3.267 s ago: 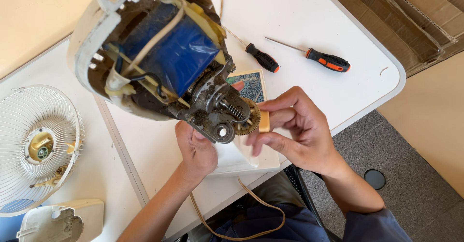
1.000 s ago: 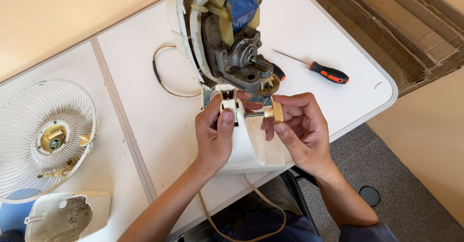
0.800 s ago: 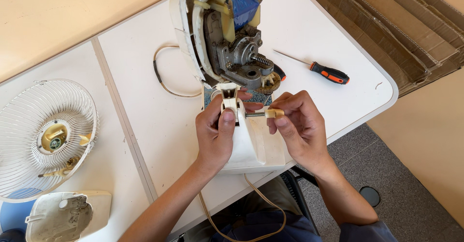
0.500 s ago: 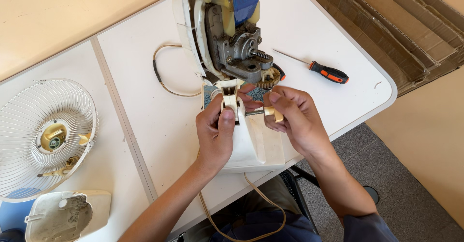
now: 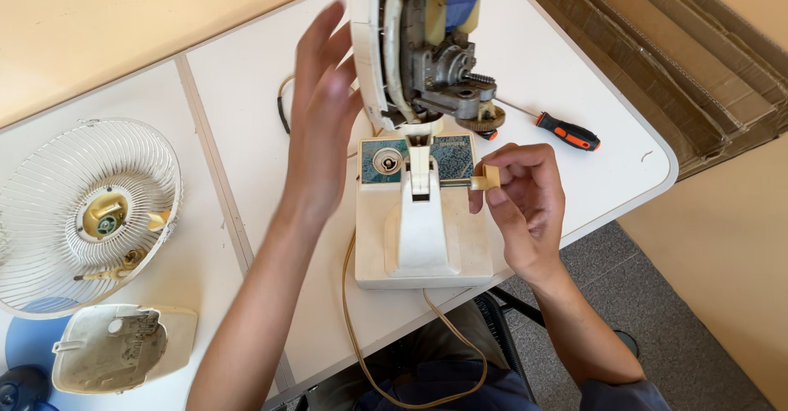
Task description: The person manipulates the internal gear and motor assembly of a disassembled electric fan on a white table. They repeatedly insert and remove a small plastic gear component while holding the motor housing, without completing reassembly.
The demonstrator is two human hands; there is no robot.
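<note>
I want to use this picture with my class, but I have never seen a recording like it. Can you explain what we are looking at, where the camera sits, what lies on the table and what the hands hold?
The camera sits on a person's head, looking down at their own two hands. On the white table stands a cream desk fan with its covers off, so the motor shows. The left hand is open beside the fan's head. The right hand pinches a small tan part. Nearby lie a wire fan guard, a cream cover and an orange-handled screwdriver.
</note>
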